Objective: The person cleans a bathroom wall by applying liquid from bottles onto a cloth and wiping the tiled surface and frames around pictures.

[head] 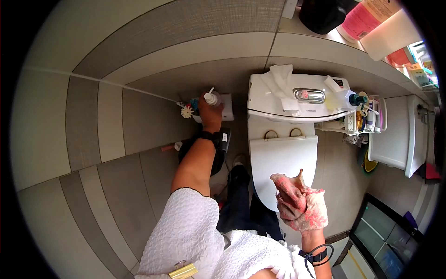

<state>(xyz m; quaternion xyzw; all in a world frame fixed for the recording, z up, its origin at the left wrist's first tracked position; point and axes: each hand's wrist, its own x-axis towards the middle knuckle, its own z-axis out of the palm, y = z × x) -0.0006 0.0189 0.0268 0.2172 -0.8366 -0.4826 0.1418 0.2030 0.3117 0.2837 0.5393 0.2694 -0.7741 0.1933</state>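
My left hand (210, 114) is closed around a translucent bottle with a white pump head (210, 98), beside the toilet at the wall. The bottle is at a small white stand or box (228, 106); I cannot tell whether it rests there. A worn red-and-white cloth (301, 204) covers nearly all of my right hand (312, 236), which holds it above the front of the closed toilet lid (284, 157). The fingers inside the cloth are hidden. Close to my left hand is a white flower-shaped item (186, 111).
On the toilet tank (256, 94) lie crumpled white tissue (282, 87) and a clear bottle with a green pump (357, 99). A toiletries basket (349, 122) hangs beside it. Bottles, one pink (366, 21), line the upper shelf. A black bin (217, 162) sits below my left forearm.
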